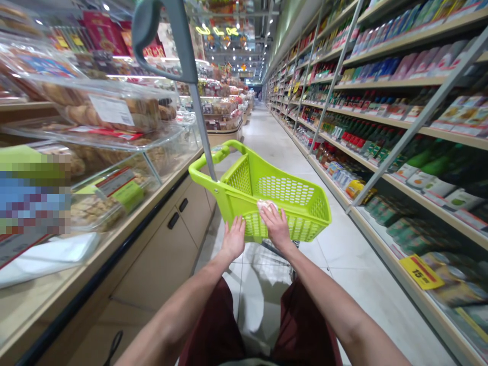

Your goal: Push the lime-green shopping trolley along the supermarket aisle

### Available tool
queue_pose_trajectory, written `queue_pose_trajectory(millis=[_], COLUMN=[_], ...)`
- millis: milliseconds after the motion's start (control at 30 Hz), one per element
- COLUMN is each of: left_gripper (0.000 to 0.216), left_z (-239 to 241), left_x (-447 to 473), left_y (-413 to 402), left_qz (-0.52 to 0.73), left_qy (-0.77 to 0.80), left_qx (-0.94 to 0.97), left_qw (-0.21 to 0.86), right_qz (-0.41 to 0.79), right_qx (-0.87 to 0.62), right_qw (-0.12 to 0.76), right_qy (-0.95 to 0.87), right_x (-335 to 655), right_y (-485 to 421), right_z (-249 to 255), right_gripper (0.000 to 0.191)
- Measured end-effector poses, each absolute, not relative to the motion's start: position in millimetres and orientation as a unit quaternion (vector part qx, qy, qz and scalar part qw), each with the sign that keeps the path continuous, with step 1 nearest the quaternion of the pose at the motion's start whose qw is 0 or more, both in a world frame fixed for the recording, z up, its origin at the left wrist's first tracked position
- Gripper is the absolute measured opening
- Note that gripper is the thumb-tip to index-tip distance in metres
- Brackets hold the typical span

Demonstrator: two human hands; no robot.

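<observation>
Step — likely wiping basket [240, 200] | right hand [277, 226]: fingers grasping cloth [263, 204] against side | left hand [234, 238]: fingers unclenched, contact unclear — next calls for even pressure

Single head-worn view, facing forward and down.
Looks from above the trousers [213, 325], past the near left hand [233, 237], right hand [276, 222] and basket [225, 200], to the aisle floor [261, 134] running far ahead.

Shelves [453, 138] and price tags [421, 272] show a supermarket.
</observation>
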State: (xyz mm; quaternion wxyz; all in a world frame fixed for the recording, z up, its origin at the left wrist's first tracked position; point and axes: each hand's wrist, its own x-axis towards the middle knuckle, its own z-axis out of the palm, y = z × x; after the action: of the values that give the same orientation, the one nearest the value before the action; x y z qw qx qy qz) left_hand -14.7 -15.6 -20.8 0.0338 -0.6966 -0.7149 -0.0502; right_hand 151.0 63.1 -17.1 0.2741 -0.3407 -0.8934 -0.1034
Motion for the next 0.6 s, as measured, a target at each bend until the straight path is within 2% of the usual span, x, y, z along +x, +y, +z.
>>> queue_pose_trajectory(millis=[267, 500, 600], left_gripper=[0.064, 0.066, 0.065], left_z=[-21, -3, 0], left_x=[-15, -32, -30], left_y=[-22, -19, -18], left_qz=[-0.048, -0.065, -0.074], left_qy=[-0.705, -0.728, -0.728], left_qx=[-0.707, -0.681, -0.680], left_qw=[0.032, 0.043, 0.051], right_qz=[-0.061, -0.114, -0.115], right_qx=[-0.321, -0.296, -0.289], right_qw=[0.148, 0.287, 0.273], right_qy=[-0.934, -0.904, -0.910], right_x=[150, 122, 119], right_y=[45, 60, 68], right_z=[-75, -6, -7], right_gripper=[0.034, 0.039, 0.038])
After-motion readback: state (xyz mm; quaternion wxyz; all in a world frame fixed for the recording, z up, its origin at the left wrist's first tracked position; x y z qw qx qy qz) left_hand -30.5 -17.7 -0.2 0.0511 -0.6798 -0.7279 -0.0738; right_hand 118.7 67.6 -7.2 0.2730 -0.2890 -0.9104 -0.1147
